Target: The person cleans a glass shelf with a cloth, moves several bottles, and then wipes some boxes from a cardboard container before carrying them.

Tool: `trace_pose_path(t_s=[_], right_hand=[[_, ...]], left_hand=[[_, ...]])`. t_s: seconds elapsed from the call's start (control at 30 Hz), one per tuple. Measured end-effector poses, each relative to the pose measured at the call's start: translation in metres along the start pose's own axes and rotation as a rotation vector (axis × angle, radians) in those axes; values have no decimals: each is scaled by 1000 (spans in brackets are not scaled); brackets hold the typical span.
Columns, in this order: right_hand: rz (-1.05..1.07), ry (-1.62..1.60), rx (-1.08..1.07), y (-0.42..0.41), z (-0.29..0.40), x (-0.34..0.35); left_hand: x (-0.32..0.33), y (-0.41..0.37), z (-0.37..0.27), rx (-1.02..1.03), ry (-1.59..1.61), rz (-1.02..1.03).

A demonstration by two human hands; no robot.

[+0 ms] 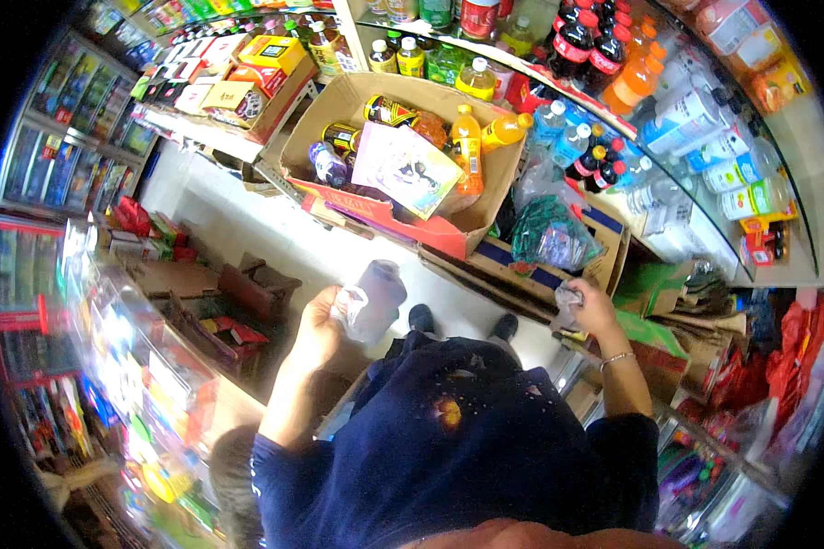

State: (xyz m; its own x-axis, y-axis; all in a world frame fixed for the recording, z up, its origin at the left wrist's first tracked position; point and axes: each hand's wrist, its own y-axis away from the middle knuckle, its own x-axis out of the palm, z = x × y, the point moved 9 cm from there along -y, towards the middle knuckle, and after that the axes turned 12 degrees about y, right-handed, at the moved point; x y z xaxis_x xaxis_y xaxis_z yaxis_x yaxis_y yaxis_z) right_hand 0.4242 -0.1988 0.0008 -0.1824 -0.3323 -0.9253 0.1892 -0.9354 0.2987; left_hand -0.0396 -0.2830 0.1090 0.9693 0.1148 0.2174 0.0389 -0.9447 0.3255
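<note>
My left hand [323, 322] grips the bunched top of a thin translucent plastic bag [378, 298], which hangs over the pale floor. Something greyish shows faintly at its far end; what it is I cannot tell. In my right hand [594, 309] is a crumpled piece of clear plastic [567, 302], perhaps another bag. Ahead of both hands stands an open cardboard box [477, 230]. It holds several drink bottles, among them an orange one [467, 147], plus a dark can [341, 137] and a printed pastel-coloured packet [408, 168] lying on top.
Right of the box rests a green plastic bag [556, 233] with things inside. Glass shelves [659, 158] of bottles curve around the right. Small boxes [237, 99] fill a counter at the upper left. A glass display counter [172, 370] runs along my left, near a wooden stool [268, 281].
</note>
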Motion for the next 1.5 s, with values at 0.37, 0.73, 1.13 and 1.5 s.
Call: trace_pose_path(t_s=[0.37, 0.73, 1.13, 1.5], right_hand=[[-98, 333, 121, -1, -26, 26], [-317, -31, -52, 5, -42, 11], [-600, -66, 124, -9, -82, 1], [-654, -525, -374, -126, 119, -126]], left_hand=[[-77, -30, 27, 165, -25, -234], [-105, -36, 92, -25, -628, -207], [-91, -39, 130, -173, -215, -40], [-106, -29, 117, -355, -119, -381]])
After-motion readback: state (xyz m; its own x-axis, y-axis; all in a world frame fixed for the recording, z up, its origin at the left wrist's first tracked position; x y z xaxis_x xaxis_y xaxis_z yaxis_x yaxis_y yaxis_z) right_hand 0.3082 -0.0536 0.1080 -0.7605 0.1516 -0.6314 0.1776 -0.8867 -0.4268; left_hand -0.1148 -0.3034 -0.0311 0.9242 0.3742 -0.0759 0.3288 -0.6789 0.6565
